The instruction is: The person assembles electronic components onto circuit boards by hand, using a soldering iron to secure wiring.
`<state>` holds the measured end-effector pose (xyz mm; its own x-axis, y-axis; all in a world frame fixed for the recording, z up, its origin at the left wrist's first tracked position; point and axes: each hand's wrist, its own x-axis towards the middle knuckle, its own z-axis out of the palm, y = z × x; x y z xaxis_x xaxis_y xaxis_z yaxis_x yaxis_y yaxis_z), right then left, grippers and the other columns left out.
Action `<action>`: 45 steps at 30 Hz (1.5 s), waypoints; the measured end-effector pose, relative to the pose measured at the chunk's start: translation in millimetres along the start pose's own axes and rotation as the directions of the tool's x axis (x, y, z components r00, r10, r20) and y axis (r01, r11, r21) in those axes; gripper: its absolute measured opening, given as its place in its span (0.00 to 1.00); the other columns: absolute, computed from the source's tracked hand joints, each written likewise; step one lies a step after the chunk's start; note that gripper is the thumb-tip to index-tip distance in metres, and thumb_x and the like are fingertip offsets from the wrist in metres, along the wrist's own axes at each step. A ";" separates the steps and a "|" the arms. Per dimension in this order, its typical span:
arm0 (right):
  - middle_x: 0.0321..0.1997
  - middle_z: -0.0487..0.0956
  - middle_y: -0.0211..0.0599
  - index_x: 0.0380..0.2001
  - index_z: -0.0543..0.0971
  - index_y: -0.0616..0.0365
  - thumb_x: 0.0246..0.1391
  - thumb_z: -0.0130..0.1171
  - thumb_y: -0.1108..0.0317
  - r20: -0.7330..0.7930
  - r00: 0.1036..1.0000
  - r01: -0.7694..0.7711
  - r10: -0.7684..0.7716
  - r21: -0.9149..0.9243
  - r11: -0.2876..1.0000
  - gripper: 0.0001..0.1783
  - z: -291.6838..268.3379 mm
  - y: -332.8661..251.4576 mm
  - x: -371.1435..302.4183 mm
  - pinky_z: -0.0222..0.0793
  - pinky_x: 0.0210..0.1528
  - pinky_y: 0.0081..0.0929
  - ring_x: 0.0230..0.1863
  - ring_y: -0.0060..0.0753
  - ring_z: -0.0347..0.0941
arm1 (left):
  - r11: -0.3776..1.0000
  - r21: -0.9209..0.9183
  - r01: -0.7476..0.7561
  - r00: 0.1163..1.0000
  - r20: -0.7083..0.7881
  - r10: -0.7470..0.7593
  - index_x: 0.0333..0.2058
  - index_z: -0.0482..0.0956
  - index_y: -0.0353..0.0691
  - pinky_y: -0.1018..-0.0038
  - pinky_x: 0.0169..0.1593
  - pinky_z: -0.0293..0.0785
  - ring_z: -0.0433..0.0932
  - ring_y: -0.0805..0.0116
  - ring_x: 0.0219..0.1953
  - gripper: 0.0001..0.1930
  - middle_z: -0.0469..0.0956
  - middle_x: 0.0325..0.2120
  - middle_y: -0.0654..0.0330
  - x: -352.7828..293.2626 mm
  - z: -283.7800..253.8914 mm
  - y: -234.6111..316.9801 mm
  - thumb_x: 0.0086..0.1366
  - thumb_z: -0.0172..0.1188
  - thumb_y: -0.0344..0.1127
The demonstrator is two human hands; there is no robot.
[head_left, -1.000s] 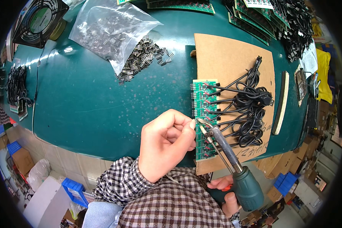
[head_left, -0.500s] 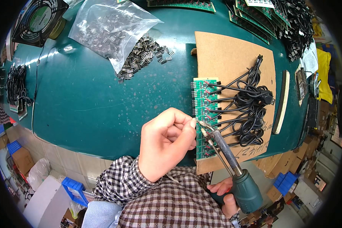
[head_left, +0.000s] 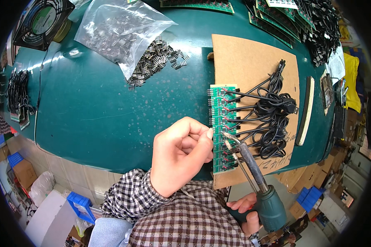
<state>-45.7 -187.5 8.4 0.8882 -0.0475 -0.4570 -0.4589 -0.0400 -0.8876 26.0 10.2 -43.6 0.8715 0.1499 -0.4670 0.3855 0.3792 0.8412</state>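
Observation:
A long green circuit board (head_left: 217, 108) lies along the left side of a cardboard sheet (head_left: 235, 57). Small metal-pinned parts stick out from its upper left edge, and black cables (head_left: 272, 107) run off to its right. At the board's left edge my left hand (head_left: 179, 154) is closed in a pinch; whatever sits between thumb and forefinger is hidden. My right hand (head_left: 247, 208) grips a green-handled soldering iron (head_left: 253, 166) with a thin tube alongside its barrel. The iron's tip points at the board, slightly right of my left fingertips; whether it touches is unclear.
A clear plastic bag (head_left: 115, 31) of small metal-pinned parts spills a loose pile (head_left: 156, 59) at the back. A fan (head_left: 41, 20) stands far left. Stacked circuit boards (head_left: 272, 22) and cable bundles (head_left: 321, 37) fill the back right. A pale strip (head_left: 306, 111) lies beside the cardboard.
The soldering iron's tip has drawn back to the right, away from my left fingertips, with my right hand shifting slightly rightward. My left hand stays in place.

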 end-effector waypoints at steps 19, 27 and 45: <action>0.22 0.65 0.36 0.41 0.60 0.65 0.53 0.48 0.54 0.038 0.956 0.270 -0.292 0.276 0.922 0.24 7.7 1.1 27.3 0.76 0.30 0.33 0.28 0.31 0.68 | 0.596 0.762 -0.253 0.713 -0.269 0.647 0.30 0.72 0.33 0.80 0.27 0.67 0.68 0.74 0.21 0.08 0.69 0.26 0.59 19.6 -76.0 29.8 0.49 0.58 0.22; 0.24 0.66 0.38 0.40 0.61 0.65 0.53 0.48 0.54 0.064 0.954 0.259 -0.292 0.308 0.915 0.24 5.9 4.2 29.5 0.77 0.30 0.33 0.29 0.32 0.69 | 0.434 0.884 -0.176 0.686 -0.206 0.698 0.26 0.71 0.33 0.84 0.26 0.66 0.66 0.78 0.20 0.05 0.69 0.23 0.63 25.3 -71.7 31.8 0.51 0.58 0.22; 0.25 0.66 0.39 0.39 0.60 0.67 0.53 0.48 0.55 0.047 0.950 0.279 -0.310 0.326 0.903 0.23 -2.5 9.9 24.9 0.76 0.27 0.31 0.29 0.33 0.69 | 0.428 0.898 -0.103 0.739 -0.219 0.637 0.25 0.70 0.35 0.79 0.26 0.65 0.64 0.75 0.19 0.07 0.67 0.22 0.62 28.2 -72.5 37.3 0.51 0.60 0.28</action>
<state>-28.2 -191.6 -11.6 0.9867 0.0141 -0.1618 -0.1593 0.2759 -0.9479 42.9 94.8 -45.1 0.8235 0.5520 0.1310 0.3471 -0.6729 0.6533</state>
